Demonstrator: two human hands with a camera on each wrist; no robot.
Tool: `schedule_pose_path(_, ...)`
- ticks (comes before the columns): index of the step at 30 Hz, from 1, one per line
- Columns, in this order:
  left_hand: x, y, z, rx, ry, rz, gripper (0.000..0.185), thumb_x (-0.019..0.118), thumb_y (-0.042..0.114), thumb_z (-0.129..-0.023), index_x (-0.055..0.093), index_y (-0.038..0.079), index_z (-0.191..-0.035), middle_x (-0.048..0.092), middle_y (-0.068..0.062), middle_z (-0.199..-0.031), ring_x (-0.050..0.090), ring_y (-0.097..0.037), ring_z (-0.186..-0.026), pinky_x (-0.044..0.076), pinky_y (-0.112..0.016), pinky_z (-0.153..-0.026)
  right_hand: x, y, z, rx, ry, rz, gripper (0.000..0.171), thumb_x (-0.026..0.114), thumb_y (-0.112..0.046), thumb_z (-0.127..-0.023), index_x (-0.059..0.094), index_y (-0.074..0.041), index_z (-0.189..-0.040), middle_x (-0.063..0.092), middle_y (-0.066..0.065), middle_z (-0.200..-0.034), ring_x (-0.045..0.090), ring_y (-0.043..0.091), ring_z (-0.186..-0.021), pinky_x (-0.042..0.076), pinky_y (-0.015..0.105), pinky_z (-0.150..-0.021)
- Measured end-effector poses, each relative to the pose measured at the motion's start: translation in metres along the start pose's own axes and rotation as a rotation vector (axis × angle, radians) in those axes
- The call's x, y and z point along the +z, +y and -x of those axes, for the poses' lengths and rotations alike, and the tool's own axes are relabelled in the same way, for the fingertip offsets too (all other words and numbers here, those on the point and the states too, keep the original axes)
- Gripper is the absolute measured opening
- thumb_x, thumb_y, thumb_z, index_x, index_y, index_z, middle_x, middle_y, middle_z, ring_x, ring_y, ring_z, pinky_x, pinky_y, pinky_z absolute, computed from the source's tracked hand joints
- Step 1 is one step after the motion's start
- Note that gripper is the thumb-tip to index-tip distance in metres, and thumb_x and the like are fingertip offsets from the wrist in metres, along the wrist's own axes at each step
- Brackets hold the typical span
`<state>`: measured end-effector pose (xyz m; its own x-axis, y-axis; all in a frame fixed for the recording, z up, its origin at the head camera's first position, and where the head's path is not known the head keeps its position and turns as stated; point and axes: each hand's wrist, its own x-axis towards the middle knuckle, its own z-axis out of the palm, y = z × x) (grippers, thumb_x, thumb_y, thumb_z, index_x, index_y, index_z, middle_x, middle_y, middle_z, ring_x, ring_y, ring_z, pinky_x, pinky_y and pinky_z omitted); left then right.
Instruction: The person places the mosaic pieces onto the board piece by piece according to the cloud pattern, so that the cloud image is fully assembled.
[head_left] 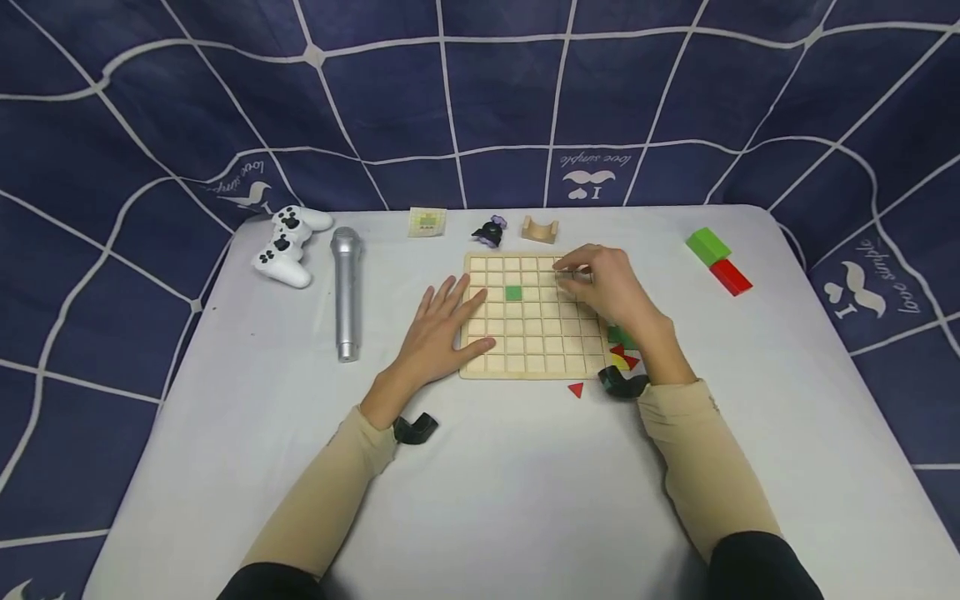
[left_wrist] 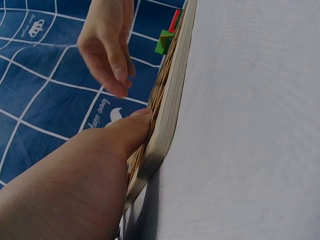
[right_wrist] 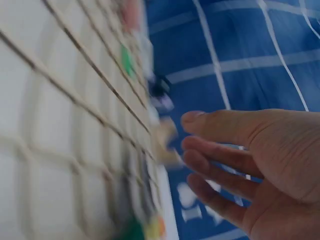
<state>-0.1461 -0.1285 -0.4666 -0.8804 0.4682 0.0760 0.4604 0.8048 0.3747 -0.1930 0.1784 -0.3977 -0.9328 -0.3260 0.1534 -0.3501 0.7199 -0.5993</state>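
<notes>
A pale wooden board (head_left: 540, 346) divided into a grid lies on the white table, with one green square tile (head_left: 513, 293) in a cell at its upper left. My left hand (head_left: 438, 329) rests over the board's left edge, fingers spread; its thumb (left_wrist: 135, 127) lies along the rim in the left wrist view. Above the board's upper right part is my right hand (head_left: 611, 283), thumb and fingers apart and nothing between them in the right wrist view. Under that wrist lie a green piece (head_left: 621, 337), red triangles (head_left: 632, 362) and a yellow piece (head_left: 619, 362), partly hidden.
One red triangle (head_left: 576, 389) lies below the board. Behind it are a small card (head_left: 427, 222), a black-and-purple figure (head_left: 491, 232) and a wooden arch (head_left: 540, 230). A silver microphone (head_left: 347, 292) and white game controller (head_left: 285, 250) lie left; green (head_left: 708, 247) and red blocks (head_left: 730, 277) right.
</notes>
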Motion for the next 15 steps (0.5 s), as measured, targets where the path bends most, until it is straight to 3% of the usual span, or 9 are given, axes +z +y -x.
schedule_pose_path(5, -0.001, -0.002, 0.001, 0.001, 0.003, 0.011, 0.086, 0.059, 0.066, -0.099, 0.031, 0.023, -0.168, 0.011, -0.009, -0.178, 0.004, -0.032, -0.166, -0.003, -0.053, -0.134, -0.023, 0.029, 0.005, 0.148, 0.104, -0.008, 0.022, 0.078, -0.005, -0.094, 0.079, 0.000, -0.116, 0.076, 0.021, -0.110, 0.069, 0.036, -0.105, 0.059, 0.054, -0.097)
schedule_pose_path(9, 0.000, -0.002, 0.002, 0.004, 0.005, 0.017, 0.086, 0.060, 0.066, -0.099, 0.031, 0.023, -0.168, 0.012, -0.009, -0.178, 0.004, -0.032, -0.166, -0.002, -0.054, -0.134, -0.023, 0.044, 0.008, 0.251, 0.115, -0.013, 0.022, 0.077, -0.006, -0.095, 0.079, -0.001, -0.117, 0.078, 0.019, -0.106, 0.069, 0.032, -0.097, 0.059, 0.044, -0.088)
schedule_pose_path(15, 0.001, -0.001, 0.001, 0.010, 0.012, 0.023, 0.085, 0.060, 0.065, -0.099, 0.032, 0.023, -0.167, 0.012, -0.009, -0.178, 0.005, -0.032, -0.166, -0.002, -0.053, -0.134, -0.012, 0.054, 0.007, 0.281, 0.148, 0.027, 0.017, 0.079, -0.007, -0.092, 0.079, 0.000, -0.108, 0.077, 0.018, -0.093, 0.068, 0.027, -0.084, 0.048, 0.029, -0.074)
